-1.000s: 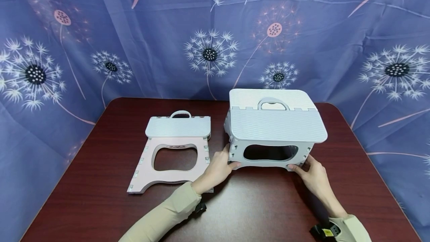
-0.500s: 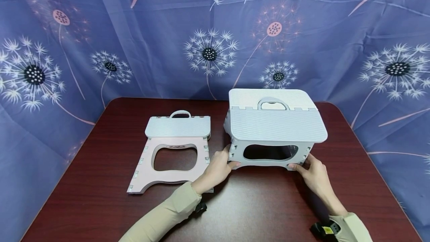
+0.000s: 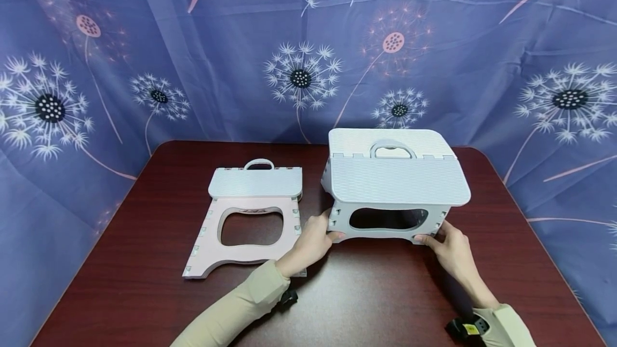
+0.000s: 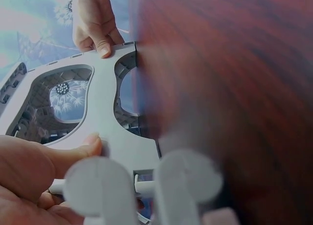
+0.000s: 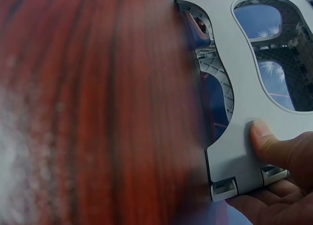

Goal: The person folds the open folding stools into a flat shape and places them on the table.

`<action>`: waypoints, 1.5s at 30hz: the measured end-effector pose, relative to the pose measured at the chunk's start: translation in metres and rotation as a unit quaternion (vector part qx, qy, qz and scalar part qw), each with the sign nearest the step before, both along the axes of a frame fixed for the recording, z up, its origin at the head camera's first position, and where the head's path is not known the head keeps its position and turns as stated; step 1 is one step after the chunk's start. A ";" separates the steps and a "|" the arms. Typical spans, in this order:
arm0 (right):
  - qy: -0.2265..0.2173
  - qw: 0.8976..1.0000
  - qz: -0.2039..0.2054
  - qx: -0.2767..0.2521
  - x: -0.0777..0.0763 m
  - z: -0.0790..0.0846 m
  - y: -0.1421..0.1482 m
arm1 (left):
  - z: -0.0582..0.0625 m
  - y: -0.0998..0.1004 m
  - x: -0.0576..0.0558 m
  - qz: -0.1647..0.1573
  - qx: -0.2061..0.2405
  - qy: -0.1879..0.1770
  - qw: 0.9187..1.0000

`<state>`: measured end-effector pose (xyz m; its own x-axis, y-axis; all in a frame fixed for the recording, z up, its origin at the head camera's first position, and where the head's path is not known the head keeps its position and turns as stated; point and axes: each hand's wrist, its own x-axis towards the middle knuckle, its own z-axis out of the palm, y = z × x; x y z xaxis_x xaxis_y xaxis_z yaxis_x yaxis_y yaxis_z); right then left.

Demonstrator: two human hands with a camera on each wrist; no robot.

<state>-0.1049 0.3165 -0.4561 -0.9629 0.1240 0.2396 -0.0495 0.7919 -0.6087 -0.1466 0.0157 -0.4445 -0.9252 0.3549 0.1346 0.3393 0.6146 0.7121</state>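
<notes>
An unfolded light grey-white folding step stool (image 3: pixel 400 181) stands upright at the right of the table, its ribbed top and small carry handle facing up. My left hand (image 3: pixel 310 242) grips the lower left corner of its front leg panel, thumb on the front face. At the opposite lower corner my right hand (image 3: pixel 453 253) holds the same panel, thumb in front and fingers curled behind the edge, as the right wrist view shows. Left of it a second folding stool (image 3: pixel 255 182), with a pinkish leg panel, lies folded flat, partly behind my left hand and forearm.
The dark red wood-grain table (image 3: pixel 125 261) carries both stools. A blue dandelion-print cloth (image 3: pixel 231 58) hangs close behind the table and along its sides. In the left wrist view, two pale rounded knobs (image 4: pixel 100 186) blur in the foreground.
</notes>
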 end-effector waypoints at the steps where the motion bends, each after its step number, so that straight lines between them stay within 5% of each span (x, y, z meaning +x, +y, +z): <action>1: 0.002 1.000 0.001 -0.002 0.000 0.000 0.000 | 0.000 0.000 0.000 0.001 -0.002 -0.002 1.000; 45: 0.021 1.000 0.017 -0.008 -0.001 -0.004 0.001 | -0.003 -0.001 -0.002 0.009 -0.018 0.020 1.000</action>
<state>-0.1055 0.3173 -0.4604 -0.9558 0.0952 0.2782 -0.1022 0.7796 -0.6179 -0.1490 0.0143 -0.4475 -0.9257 0.3430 0.1593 0.3556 0.6464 0.6751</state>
